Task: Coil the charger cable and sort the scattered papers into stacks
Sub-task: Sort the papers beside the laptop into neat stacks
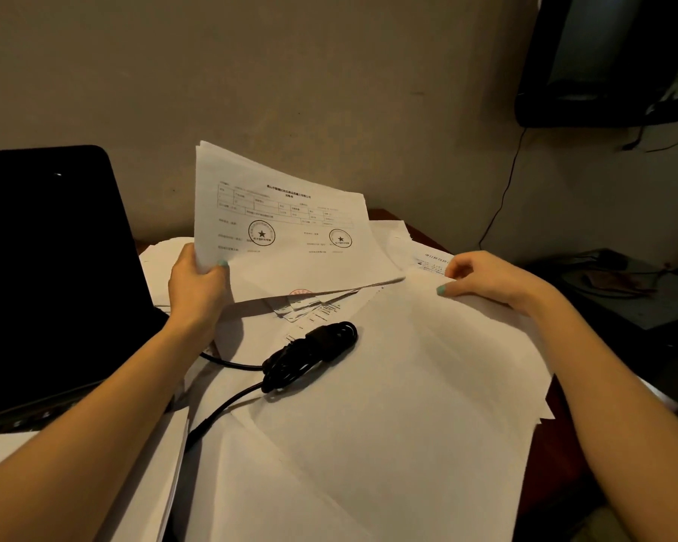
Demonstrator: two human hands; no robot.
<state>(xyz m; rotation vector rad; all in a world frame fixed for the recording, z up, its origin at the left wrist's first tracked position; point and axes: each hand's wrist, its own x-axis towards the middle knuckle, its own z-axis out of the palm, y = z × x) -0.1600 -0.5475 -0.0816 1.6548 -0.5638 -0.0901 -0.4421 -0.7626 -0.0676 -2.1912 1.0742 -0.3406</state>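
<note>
Loose sheets point(329, 483) are lying nearest, under the coiled charger cable point(310, 352). Beyond the cable the left hand point(196, 287) is gripping a floppy sheaf point(290, 236) by its corner. Right of the cable, the right hand point(486, 279) is pinching a light sheet point(466, 346) at its edge, likely the safest hold.

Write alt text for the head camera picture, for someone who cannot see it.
A person's left hand holds up a sheaf of stamped papers while the right hand pinches the edge of a loose sheet on a paper-strewn desk. A coiled black charger cable lies on the papers between the arms, beside a dark laptop.
</note>
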